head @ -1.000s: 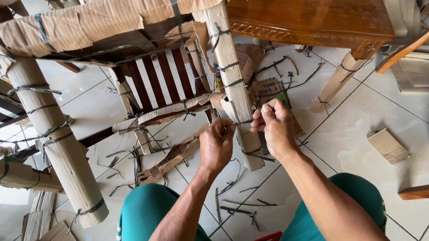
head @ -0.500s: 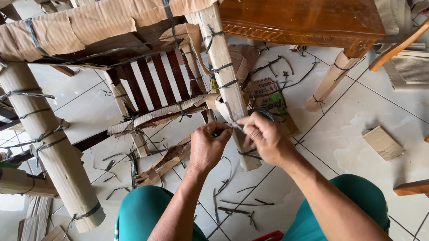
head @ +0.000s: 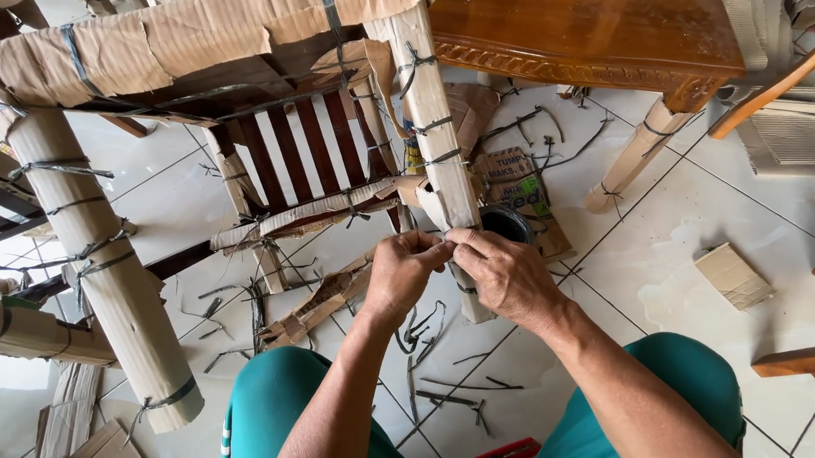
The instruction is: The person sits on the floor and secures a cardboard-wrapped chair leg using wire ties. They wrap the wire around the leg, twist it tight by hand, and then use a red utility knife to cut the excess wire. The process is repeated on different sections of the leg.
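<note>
Both hands have dropped lower on the cardboard-wrapped table leg (head: 440,156), where left hand (head: 403,274) and right hand (head: 508,278) now meet, fingers pinched shut on a dark strap (head: 454,234), indicating tying under way.

Bright, even daylight, sharp focus, soft shadows, perhaps slight wide-angle edge distortion.

Printed brown cardboard box (head: 514,184) lying flattened on white tiled floor (head: 669,264) behind wrapped table leg (head: 437,136), showing green and red print patches
</note>
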